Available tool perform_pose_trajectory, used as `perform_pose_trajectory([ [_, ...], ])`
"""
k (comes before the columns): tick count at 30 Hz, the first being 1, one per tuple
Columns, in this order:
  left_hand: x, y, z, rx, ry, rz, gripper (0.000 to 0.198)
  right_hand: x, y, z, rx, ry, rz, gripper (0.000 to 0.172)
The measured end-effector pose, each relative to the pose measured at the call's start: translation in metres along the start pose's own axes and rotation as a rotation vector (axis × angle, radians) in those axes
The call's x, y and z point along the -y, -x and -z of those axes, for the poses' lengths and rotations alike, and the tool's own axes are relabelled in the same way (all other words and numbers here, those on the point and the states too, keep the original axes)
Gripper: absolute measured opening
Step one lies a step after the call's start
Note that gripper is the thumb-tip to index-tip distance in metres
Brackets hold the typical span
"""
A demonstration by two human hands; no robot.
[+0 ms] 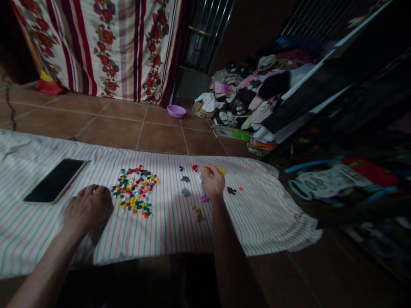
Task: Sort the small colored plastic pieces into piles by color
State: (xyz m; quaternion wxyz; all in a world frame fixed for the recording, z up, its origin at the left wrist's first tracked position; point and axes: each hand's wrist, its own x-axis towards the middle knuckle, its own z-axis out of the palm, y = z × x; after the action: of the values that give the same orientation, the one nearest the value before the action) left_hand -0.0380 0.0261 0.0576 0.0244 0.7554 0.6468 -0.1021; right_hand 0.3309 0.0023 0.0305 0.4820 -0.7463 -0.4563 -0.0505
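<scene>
My left hand (86, 204) rests palm down on the striped cloth, its fingers lying loosely and holding nothing that I can see. Just right of it is a loose spread of small mixed-colour beads (136, 188). My right hand (214, 182) hovers low among small colour-sorted groups, thumb and fingertips pinched together; whatever they hold is too small to make out. Around it lie red beads (195, 168), dark blue ones (181, 168), grey ones (185, 192), purple ones (204, 198), tan ones (198, 214), yellow ones (221, 171) and dark brown ones (231, 190).
A phone (55, 181) lies at the left on the striped cloth (266, 218). Beyond it, a purple basin (176, 111) sits on the tiled floor near a flowered curtain (125, 47). Heaped clothes (244, 92) fill the back right. A blue-framed item (324, 179) stands at the right.
</scene>
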Motion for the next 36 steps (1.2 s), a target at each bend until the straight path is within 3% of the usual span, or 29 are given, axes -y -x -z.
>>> perform_pose_trajectory([
  [5,0.001,0.000,-0.003,-0.008,0.028,0.011,0.037,-0.029,-0.003,0.023,-0.074,0.048,-0.119,0.033],
  [15,-0.003,0.002,0.007,0.020,0.053,0.030,0.038,-0.081,-0.004,0.067,-0.143,0.255,-0.111,0.035],
  [20,-0.002,-0.002,-0.001,-0.021,0.053,0.036,0.037,-0.104,-0.002,0.079,-0.154,0.293,-0.173,0.035],
  [36,0.007,-0.011,-0.018,-0.027,0.030,0.005,0.042,-0.117,0.002,0.089,-0.105,0.355,-0.333,0.037],
])
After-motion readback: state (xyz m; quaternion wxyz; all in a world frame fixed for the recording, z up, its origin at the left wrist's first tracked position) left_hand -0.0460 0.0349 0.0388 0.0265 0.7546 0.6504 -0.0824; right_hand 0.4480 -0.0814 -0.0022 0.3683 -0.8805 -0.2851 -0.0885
